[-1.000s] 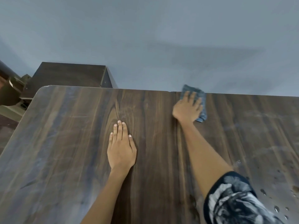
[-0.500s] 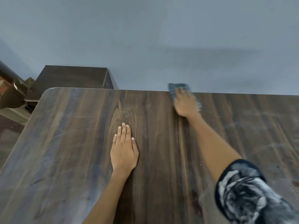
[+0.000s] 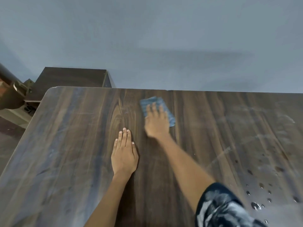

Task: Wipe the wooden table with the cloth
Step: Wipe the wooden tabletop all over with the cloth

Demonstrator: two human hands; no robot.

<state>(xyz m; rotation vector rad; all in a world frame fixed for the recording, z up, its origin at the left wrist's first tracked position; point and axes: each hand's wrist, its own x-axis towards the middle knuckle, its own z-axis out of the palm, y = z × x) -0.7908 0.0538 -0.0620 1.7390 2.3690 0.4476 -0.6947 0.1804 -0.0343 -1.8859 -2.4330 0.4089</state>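
The right hand (image 3: pixel 157 123), fingers straight, presses flat on a folded blue cloth (image 3: pixel 148 102) near the far edge of the dark wooden desk (image 3: pixel 68 145). Just beside it and closer to the viewer, the left hand (image 3: pixel 124 154) rests palm down on the bare wood with its fingers together. Water droplets (image 3: pixel 260 194) dot the desk at lower right. A dark cabinet (image 3: pixel 70 77) stands behind the desk's far left corner against a grey wall (image 3: pixel 147 38).

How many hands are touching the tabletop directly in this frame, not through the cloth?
1. The left hand lies flat on the bare wooden table. The right hand presses the blue cloth near the far edge instead.
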